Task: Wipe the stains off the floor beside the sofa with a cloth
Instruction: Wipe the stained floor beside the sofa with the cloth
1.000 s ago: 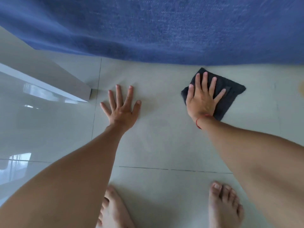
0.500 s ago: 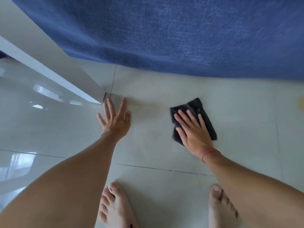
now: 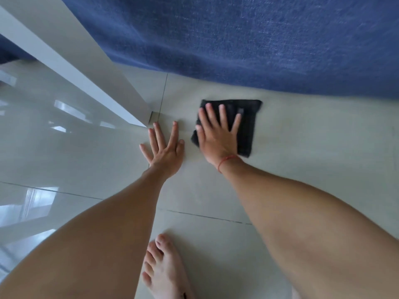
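Observation:
A dark grey folded cloth (image 3: 248, 117) lies on the pale tiled floor (image 3: 313, 152), a short way in front of the blue sofa (image 3: 259, 39). My right hand (image 3: 218, 137) presses flat on the cloth's left part, fingers spread, a red string around the wrist. My left hand (image 3: 166, 152) rests flat on the bare floor just left of the cloth, fingers apart and holding nothing. No distinct stain shows on the tiles near the cloth.
A white furniture panel (image 3: 86, 67) runs diagonally from the upper left and ends at a corner just beyond my left fingertips. A bare foot (image 3: 166, 270) stands on the tiles at the bottom centre. Glossy reflective tiles (image 3: 54, 147) spread to the left.
My right hand has slid the cloth leftwards across the floor, from the right near the sofa edge to just beside my left hand. The left hand has stayed planted near the panel's corner.

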### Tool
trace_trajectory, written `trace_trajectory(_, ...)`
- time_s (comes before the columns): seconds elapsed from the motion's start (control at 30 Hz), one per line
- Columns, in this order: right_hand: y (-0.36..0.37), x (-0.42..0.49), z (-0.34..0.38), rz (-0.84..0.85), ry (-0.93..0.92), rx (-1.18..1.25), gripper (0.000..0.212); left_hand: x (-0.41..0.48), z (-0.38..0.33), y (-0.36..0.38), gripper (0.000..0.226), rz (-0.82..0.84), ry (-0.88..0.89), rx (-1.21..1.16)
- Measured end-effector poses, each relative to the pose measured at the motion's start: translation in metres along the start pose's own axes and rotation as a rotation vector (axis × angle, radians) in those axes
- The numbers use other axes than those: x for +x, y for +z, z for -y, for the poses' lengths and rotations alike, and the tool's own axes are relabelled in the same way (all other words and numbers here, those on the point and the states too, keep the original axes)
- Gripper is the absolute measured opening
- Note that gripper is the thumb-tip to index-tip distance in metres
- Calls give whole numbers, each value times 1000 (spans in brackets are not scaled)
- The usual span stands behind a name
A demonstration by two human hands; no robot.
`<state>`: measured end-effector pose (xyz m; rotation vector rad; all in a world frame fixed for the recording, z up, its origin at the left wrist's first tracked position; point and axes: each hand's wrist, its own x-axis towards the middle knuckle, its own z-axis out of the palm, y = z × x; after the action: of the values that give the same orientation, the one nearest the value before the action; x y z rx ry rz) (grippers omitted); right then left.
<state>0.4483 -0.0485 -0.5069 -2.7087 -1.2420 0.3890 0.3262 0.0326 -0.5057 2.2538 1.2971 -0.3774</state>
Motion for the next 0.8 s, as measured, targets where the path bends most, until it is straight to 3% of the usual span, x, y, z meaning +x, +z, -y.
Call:
trace_trajectory(0.17,5,-32,-5,74,-281,-56,52,-17,22,-1,54,-127,60,-21)
trace_trajectory(0.27,-4,-51,-47,76,-435,-105,51,-26,36,2,56,-154,-64,-26)
trace_trajectory(0.33,-9,-55,-76,32,-358,-107,50,-25,38,2,59,-148,-165,-58)
trace_trajectory(0.4,-13,-50,-92,-15,-150,-84,50,-22,36,3,59,-143,-188,-51)
trace_trajectory(0.5,-7,-31,-77,-31,126,-14,51,-21,37,1,58,-112,-185,-56)
trace_trajectory(0.57,-1,-17,-51,-35,210,11,51,-21,38,1,58,-92,-179,-60)
trace_trajectory(0.63,3,-4,-19,-29,194,31,51,-19,41,-2,58,-67,-171,-68)
trace_trajectory(0.8,16,-14,53,15,-76,25,51,-16,44,-3,59,-10,-177,-98)
